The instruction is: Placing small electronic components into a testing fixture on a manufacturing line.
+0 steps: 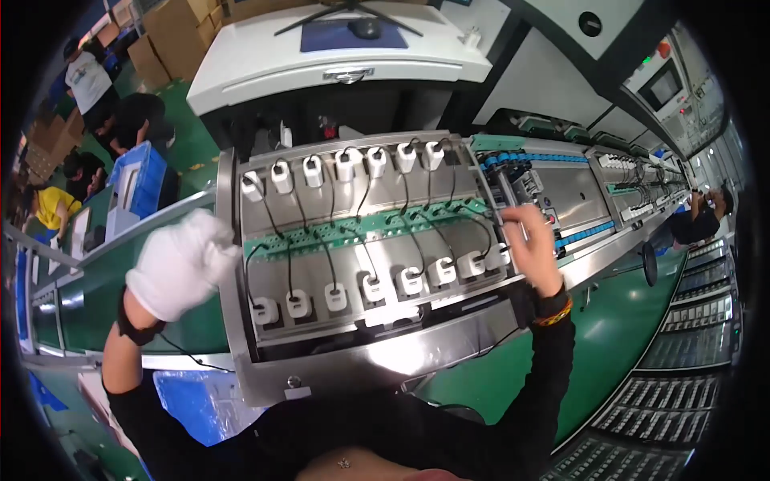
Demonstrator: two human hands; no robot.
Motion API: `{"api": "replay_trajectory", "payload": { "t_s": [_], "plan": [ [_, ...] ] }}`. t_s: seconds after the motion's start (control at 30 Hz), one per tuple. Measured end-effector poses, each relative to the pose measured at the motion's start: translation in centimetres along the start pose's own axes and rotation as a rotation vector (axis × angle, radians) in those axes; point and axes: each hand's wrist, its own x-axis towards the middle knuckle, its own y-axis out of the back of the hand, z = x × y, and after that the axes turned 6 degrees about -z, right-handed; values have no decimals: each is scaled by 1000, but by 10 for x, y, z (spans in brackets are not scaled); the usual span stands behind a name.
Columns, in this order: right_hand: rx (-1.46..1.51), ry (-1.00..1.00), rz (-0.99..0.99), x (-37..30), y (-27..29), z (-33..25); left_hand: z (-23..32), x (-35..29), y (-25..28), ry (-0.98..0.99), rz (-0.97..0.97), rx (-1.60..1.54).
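My left hand (183,263) wears a white glove and is closed in a fist beside the left rim of a metal tray (305,215). Whatever its fingers may hold is hidden. My bare right hand (531,247) is over the tray's right end, thumb and forefinger a little apart, with nothing visible between them. Nearest to it is a white charger (497,255) at the end of the front row. White chargers stand in a back row (345,166) and a front row (373,287). Black cables (330,260) link them to a green connector strip (369,228) along the middle.
A conveyor line (573,196) with blue chain edges runs off to the right, bearing another tray (634,180). Behind stands a white desk (265,56) with a black mouse (365,29). People work at the far left near a blue crate (144,172); another person (696,220) is at far right.
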Motion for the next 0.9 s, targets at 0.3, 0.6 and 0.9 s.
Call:
{"api": "replay_trajectory", "payload": {
  "t_s": [0.3, 0.6, 0.9],
  "plan": [
    [154, -106, -172, 117, -42, 28, -86, -256, -91, 761, 284, -132],
    [131, 12, -360, 133, -55, 20, -40, -468, -182, 1810, -20, -546],
    [-102, -20, -530, 155, -72, -66, -29, -522, -359, 2051, -123, -607]
  ]
}}
